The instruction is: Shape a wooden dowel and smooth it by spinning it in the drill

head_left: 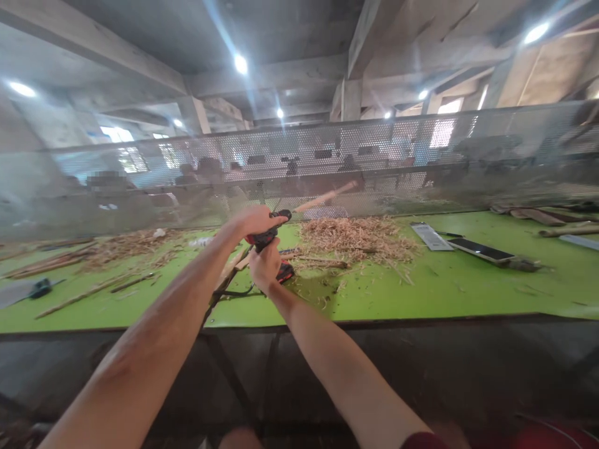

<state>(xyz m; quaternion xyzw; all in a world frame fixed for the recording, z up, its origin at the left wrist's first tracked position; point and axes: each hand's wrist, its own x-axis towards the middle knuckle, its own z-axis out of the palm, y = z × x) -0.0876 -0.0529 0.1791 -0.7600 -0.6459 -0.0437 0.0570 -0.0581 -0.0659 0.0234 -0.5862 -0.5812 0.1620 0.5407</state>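
Note:
A black and red cordless drill (266, 238) is held above the green worktop, its chuck pointing away and to the right. My right hand (266, 265) is wrapped round its handle, with the red and black base (285, 272) showing below. Across the top of the drill lies my left hand (258, 221), its fingers closed over the body near the chuck. A slim pale wooden stick (326, 197) extends from the chuck, tilted up to the right towards the mesh screen. Its grip inside the chuck is too small to make out.
Wood shavings (358, 237) are heaped behind and right of the drill. A phone (482, 249) and a flat packet (430, 236) lie to the right. Thin sticks (84, 296) lie left on the green worktop (374, 299). A perforated metal screen (397, 168) stands along its back edge.

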